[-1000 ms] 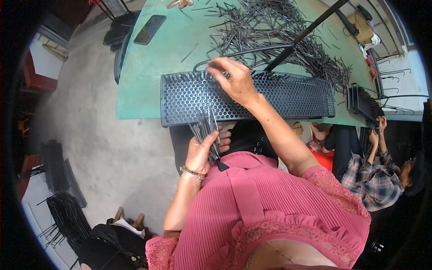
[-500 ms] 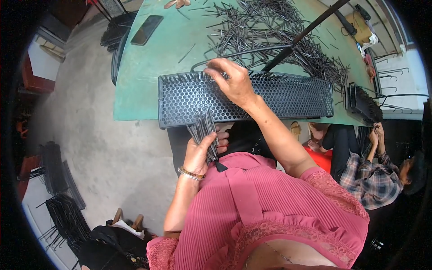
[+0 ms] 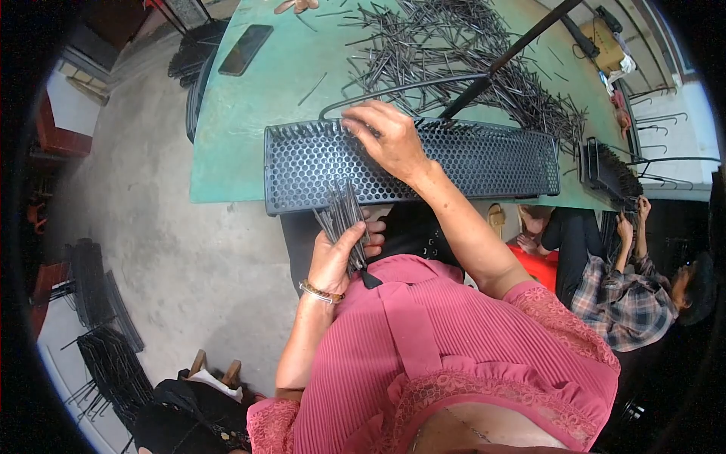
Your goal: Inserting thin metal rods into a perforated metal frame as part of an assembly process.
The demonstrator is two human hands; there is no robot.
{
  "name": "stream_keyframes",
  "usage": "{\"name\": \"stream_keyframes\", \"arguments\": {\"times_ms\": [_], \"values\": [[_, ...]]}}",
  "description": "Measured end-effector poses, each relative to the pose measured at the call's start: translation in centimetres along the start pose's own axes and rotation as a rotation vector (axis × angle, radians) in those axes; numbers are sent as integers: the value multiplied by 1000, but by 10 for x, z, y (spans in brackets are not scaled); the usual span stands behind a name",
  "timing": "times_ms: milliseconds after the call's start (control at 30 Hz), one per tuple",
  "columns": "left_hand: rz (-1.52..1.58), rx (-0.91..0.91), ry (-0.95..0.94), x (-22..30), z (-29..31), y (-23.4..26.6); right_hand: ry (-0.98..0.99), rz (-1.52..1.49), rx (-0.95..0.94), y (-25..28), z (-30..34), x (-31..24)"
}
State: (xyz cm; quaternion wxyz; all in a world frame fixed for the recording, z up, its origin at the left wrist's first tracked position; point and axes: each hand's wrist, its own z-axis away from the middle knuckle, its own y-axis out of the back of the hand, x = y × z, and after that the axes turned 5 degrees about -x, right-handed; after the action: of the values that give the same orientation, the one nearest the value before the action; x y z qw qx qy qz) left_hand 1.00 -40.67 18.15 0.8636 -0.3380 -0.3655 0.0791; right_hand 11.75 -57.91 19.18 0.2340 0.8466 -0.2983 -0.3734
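Observation:
A long black panel full of round holes (image 3: 484, 168) lies tilted at the near edge of the green table. Short dark pegs stand in a row along its far edge. Below the panel, my left hand (image 3: 330, 263) is closed around a bundle of thin dark rods (image 3: 342, 216), their ends fanned toward the panel. My right hand (image 3: 393, 142) reaches over the far edge, thumb and fingers drawn together among the pegs. Whatever sits between those fingertips is too small and hidden to name.
Loose dark rods (image 3: 439, 60) are heaped across the table (image 3: 249, 144). A black metal bar (image 3: 522, 47) slants above the panel's far side. A phone (image 3: 246, 51) lies at the left. On the right, a co-worker in a checked shirt (image 3: 628, 303) handles a similar black panel (image 3: 605, 178).
My right hand has shifted very slightly left at the panel's far edge. My left hand keeps its hold on the rods. One of the co-worker's hands has moved up.

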Motion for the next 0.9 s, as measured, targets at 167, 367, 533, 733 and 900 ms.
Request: {"name": "stream_keyframes", "arguments": {"times_ms": [167, 367, 533, 733, 900], "values": [[-41, -1, -106, 7, 2, -4, -390, -341, -245, 20, 5, -27], [-86, -66, -130, 14, 2, -6, -778, -864, -586, 29, 22, -40], [-21, 7, -104, 7, 0, -11, -854, -878, -451, 31, 28, -32], [-33, 15, -54, 1, -3, -6, -555, -668, -15, 36, 8, -18], [17, -31, 16, -6, -5, -3, -355, -347, 66, 24, -3, -2]]}}
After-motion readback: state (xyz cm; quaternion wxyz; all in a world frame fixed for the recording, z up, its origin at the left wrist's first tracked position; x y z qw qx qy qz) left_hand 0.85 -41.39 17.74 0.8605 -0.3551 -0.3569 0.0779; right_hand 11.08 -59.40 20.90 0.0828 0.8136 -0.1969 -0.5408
